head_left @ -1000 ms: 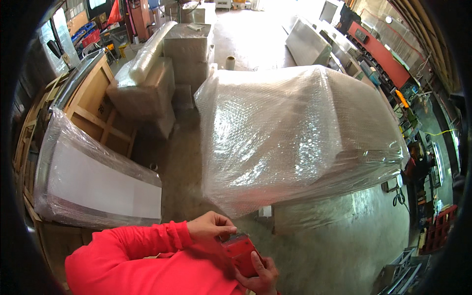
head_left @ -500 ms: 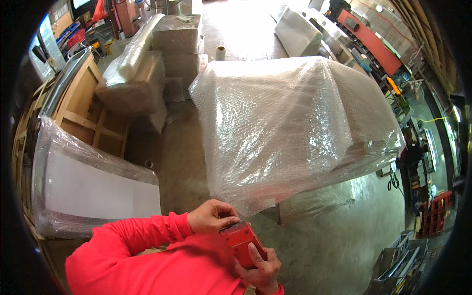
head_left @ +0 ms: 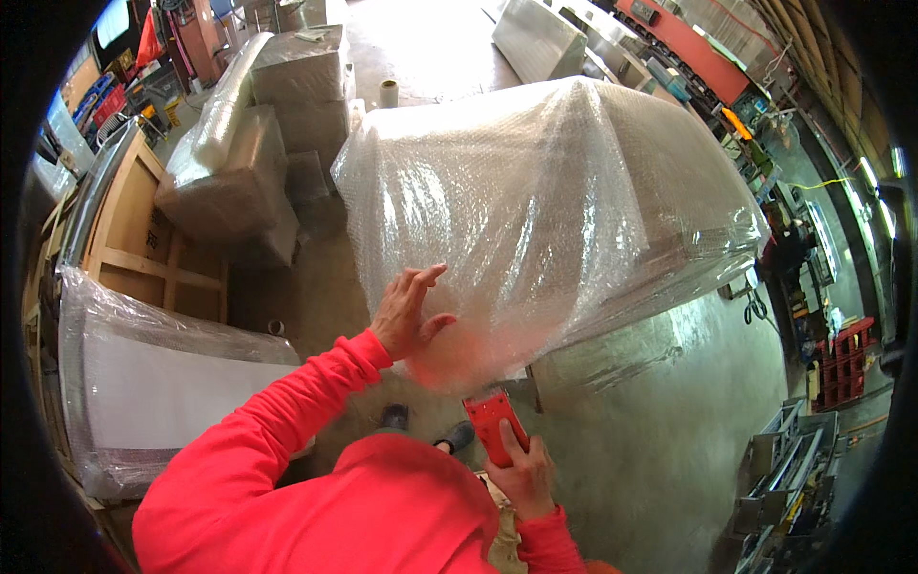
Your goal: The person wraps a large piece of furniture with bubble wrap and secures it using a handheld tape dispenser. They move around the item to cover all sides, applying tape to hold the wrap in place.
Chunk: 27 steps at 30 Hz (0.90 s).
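My hands at the big bubble-wrapped grey package [head_left: 555,220].
My open left hand [head_left: 406,314] presses its wrap; my right hand [head_left: 524,474] grips a red flat tool [head_left: 490,419], long axis pointing up-left toward it.

We count two hands: the left hand [head_left: 406,316] at frame centre and the right hand [head_left: 524,474] at lower centre. We count one red tape dispenser [head_left: 492,421] at lower centre. We count one large bubble-wrapped block [head_left: 555,201] filling the upper centre. We count one film-wrapped white panel [head_left: 163,383] at lower left, one wooden crate [head_left: 143,239] at left, and one tape roll [head_left: 388,93] on the floor at top centre.
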Available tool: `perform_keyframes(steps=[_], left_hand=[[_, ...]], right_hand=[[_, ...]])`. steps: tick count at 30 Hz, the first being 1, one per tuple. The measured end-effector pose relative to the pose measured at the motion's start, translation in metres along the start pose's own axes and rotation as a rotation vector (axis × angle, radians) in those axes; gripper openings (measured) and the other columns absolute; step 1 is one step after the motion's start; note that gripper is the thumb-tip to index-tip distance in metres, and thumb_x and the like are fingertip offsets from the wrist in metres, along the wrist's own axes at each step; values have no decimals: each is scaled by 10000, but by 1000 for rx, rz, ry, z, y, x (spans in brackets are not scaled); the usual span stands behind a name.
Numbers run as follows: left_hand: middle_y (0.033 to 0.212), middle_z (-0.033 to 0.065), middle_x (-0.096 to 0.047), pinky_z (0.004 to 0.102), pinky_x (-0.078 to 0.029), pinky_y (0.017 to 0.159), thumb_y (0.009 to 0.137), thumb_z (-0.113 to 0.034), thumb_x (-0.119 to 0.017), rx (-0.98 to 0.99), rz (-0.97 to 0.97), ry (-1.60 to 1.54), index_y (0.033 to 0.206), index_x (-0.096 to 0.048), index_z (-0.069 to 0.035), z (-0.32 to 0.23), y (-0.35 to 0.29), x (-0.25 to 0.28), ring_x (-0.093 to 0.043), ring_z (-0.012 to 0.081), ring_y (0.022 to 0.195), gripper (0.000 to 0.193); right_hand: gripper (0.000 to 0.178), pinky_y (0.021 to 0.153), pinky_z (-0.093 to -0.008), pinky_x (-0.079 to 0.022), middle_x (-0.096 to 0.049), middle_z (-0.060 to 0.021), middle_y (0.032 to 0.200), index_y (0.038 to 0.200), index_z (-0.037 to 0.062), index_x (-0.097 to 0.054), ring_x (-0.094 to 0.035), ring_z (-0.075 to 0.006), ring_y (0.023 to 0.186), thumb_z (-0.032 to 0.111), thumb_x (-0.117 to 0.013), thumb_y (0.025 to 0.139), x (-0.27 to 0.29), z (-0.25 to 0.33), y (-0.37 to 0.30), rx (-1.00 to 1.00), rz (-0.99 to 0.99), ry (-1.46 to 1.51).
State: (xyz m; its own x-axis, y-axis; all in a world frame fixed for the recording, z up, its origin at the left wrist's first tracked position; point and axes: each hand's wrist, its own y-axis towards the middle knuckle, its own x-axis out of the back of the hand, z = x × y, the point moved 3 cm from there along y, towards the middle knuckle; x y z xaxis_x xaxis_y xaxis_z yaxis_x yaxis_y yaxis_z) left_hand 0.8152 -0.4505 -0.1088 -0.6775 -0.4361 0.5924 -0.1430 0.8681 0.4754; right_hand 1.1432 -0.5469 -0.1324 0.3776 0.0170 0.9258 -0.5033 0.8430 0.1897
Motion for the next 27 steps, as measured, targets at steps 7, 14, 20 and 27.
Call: perform_keyframes(steps=[7, 14, 20, 27], left_hand=[[1321, 108, -597, 471, -455, 1061, 830, -194, -691, -673, 260, 196, 1369, -599, -123, -35, -50, -11, -565, 280, 1269, 551], [1632, 143, -370, 478, -156, 1296, 1012, -310, -408, -1010, 423, 1314, 1560, -361, 11, -35, -115, -90, -294, 289, 1537, 636], [1541, 164, -483, 498, -196, 1280, 964, -347, -512, -1114, 607, 1424, 1457, -508, 28, -9, -137, -129, -351, 348, 1490, 619], [1373, 145, -636, 495, -385, 1146, 915, -248, -608, -728, 1029, 982, 1345, -616, -12, 8, -146, -174, -562, 312, 1311, 491]], right_hand=[[937, 648, -486, -534, -547, -156, 922, 1543, 365, -458, -620, -375, 799, 314, -845, 692, -45, -17, 17, -3, 1, 64], [887, 677, -483, -538, -578, -169, 968, 1548, 330, -459, -634, -393, 829, 390, -836, 747, -69, -34, -12, -183, 168, 13], [742, 703, -501, -543, -660, -201, 954, 1434, 148, -590, -657, -393, 821, 381, -806, 764, -43, 14, 18, -309, 261, -132], [538, 764, -524, -573, -716, -208, 803, 1165, 94, -723, -724, -401, 835, 444, -776, 759, -81, -8, 43, -246, 648, -266]])
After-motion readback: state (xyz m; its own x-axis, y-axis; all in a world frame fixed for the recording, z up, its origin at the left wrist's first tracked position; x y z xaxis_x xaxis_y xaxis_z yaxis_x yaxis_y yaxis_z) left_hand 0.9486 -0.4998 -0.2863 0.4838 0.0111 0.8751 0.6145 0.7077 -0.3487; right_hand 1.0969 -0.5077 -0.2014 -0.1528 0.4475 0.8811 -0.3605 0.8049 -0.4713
